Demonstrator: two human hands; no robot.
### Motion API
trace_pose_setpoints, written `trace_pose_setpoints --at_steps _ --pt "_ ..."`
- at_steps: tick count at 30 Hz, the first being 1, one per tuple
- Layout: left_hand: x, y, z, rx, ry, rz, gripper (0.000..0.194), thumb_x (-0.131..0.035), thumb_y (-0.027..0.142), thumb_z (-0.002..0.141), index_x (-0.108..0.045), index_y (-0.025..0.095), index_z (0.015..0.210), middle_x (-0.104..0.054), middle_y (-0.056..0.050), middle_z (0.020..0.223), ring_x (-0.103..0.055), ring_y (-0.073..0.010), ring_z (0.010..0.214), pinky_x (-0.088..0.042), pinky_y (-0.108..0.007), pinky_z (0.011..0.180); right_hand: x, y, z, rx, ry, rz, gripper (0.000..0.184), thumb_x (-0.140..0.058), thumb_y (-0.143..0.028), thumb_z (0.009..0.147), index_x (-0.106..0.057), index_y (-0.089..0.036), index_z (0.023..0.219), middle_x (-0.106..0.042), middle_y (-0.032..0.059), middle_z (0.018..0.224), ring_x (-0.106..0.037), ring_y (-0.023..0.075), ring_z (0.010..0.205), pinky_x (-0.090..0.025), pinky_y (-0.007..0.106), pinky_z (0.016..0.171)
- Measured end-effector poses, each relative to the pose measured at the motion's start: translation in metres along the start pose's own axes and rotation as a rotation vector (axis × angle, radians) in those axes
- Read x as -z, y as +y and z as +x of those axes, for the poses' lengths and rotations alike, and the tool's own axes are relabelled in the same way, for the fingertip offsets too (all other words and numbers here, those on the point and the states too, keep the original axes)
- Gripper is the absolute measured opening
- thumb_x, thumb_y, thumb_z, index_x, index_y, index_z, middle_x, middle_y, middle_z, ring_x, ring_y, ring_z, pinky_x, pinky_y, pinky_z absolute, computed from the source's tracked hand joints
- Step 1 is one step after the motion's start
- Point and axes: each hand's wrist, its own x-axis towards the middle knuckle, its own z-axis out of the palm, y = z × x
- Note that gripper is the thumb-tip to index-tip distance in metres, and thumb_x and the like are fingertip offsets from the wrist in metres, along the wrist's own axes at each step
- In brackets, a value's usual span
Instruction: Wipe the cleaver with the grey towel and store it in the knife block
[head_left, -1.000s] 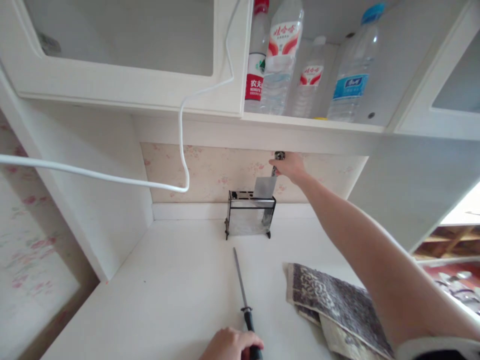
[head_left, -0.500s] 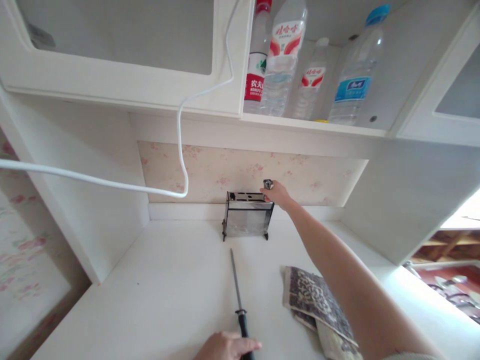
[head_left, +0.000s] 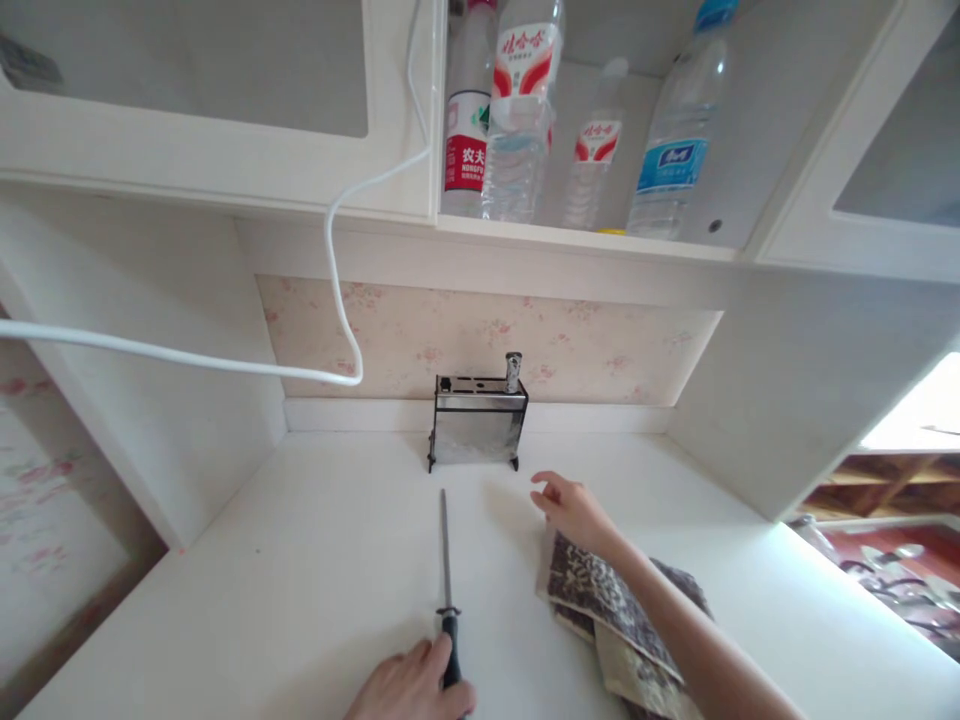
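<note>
At the bottom middle, my left hand (head_left: 412,685) grips the black handle of a honing steel (head_left: 447,570), whose thin grey rod points away from me along the white tabletop. My right hand (head_left: 574,510) is in the air over the far corner of a folded brown patterned towel (head_left: 607,590), thumb and fingers apart and nothing in them. Against the back wall stands a slotted knife block (head_left: 480,435) with clear sides and a metal top. One knife handle (head_left: 513,372) with a speckled pattern sticks up from its right end.
A white cable (head_left: 334,270) hangs close in front of the view. Several plastic bottles (head_left: 517,120) stand in the open cabinet above. White side panels (head_left: 832,380) bound the tabletop on both sides. At far right is a cluttered reddish surface (head_left: 900,570).
My right hand has let go of the knife handle at the block and drawn back toward the towel. The knife now stands in the block. My left hand still holds the honing steel.
</note>
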Motion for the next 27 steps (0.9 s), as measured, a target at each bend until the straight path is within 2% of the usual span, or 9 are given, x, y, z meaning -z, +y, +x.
trace_pose_setpoints --at_steps 3,7,9,11,14,15,18,23,27 --pt "0.001 0.004 -0.001 -0.112 0.187 0.050 0.016 -0.052 0.024 0.088 -0.067 0.028 0.092 -0.060 -0.006 0.112 -0.059 -0.0269 0.101 -0.050 -0.039 0.083 -0.024 0.016 -0.031 0.018 0.071 -0.151 0.031 -0.039 -0.036 0.090 -0.066 -0.025 0.100 -0.068 0.0025 0.072 -0.064 0.0198 0.070 -0.044 0.028 0.066" --pt "0.036 0.010 -0.007 -0.256 0.479 0.014 0.034 -0.046 0.011 0.089 -0.057 0.030 0.114 -0.053 -0.003 0.132 -0.046 -0.0247 0.124 -0.037 -0.041 0.106 -0.047 0.017 -0.051 0.037 -0.006 -0.255 0.029 -0.042 -0.032 0.091 -0.070 -0.028 0.098 -0.073 0.0035 0.087 -0.067 0.0198 0.083 -0.042 0.025 0.074" --pt "0.064 0.007 -0.006 -0.279 0.556 -0.074 0.041 -0.039 0.009 0.091 -0.051 0.030 0.124 -0.053 -0.002 0.133 -0.045 -0.0207 0.126 -0.032 -0.040 0.112 -0.051 0.014 -0.052 0.012 -0.033 -0.253 0.029 -0.043 -0.032 0.091 -0.070 -0.028 0.101 -0.074 0.0032 0.087 -0.067 0.0194 0.085 -0.041 0.024 0.074" --pt "0.095 0.000 0.000 -0.238 0.664 -0.249 0.037 -0.036 0.015 0.094 -0.048 0.027 0.127 -0.055 -0.004 0.131 -0.051 -0.0184 0.121 -0.041 -0.034 0.105 -0.050 0.014 -0.050 -0.013 -0.036 -0.243 0.029 -0.043 -0.032 0.092 -0.070 -0.028 0.102 -0.074 0.0032 0.088 -0.067 0.0196 0.086 -0.041 0.024 0.075" --pt "0.148 -0.013 0.011 -0.050 0.821 -0.605 0.028 -0.041 0.034 0.095 -0.052 0.021 0.117 -0.062 -0.006 0.113 -0.062 -0.0199 0.103 -0.050 -0.037 0.095 -0.048 0.018 -0.050 0.000 -0.034 -0.213 0.029 -0.043 -0.033 0.092 -0.070 -0.029 0.100 -0.074 0.0027 0.088 -0.067 0.0196 0.086 -0.041 0.024 0.075" --pt "0.166 -0.016 0.013 -0.038 0.855 -0.758 0.030 -0.041 0.039 0.094 -0.053 0.019 0.112 -0.062 -0.006 0.111 -0.064 -0.0203 0.099 -0.053 -0.039 0.090 -0.047 0.019 -0.050 0.006 -0.036 -0.207 0.029 -0.043 -0.033 0.092 -0.070 -0.029 0.100 -0.074 0.0024 0.087 -0.067 0.0196 0.085 -0.041 0.024 0.074" --pt "0.222 -0.015 0.014 -0.144 0.899 -1.018 0.032 -0.050 0.041 0.090 -0.052 0.016 0.110 -0.059 -0.008 0.114 -0.063 -0.0206 0.101 -0.053 -0.043 0.091 -0.048 0.021 -0.052 0.021 -0.042 -0.231 0.029 -0.042 -0.033 0.092 -0.070 -0.029 0.098 -0.073 0.0022 0.088 -0.067 0.0200 0.084 -0.039 0.025 0.072" --pt "0.293 0.002 0.021 -0.308 1.053 -1.062 0.021 -0.050 0.029 0.091 -0.050 0.015 0.107 -0.060 -0.006 0.106 -0.065 -0.0184 0.096 -0.052 -0.050 0.090 -0.047 0.017 -0.053 0.045 -0.084 -0.294 0.030 -0.041 -0.032 0.092 -0.069 -0.029 0.098 -0.073 0.0014 0.095 -0.066 0.0205 0.090 -0.038 0.025 0.072" --pt "0.319 0.007 0.043 -0.303 1.206 -1.040 0.009 -0.048 0.025 0.092 -0.051 0.020 0.098 -0.060 -0.003 0.097 -0.067 -0.0170 0.090 -0.055 -0.044 0.087 -0.046 0.016 -0.053 0.020 -0.113 -0.313 0.031 -0.039 -0.033 0.092 -0.069 -0.028 0.100 -0.073 0.0019 0.098 -0.065 0.0198 0.093 -0.037 0.025 0.073"
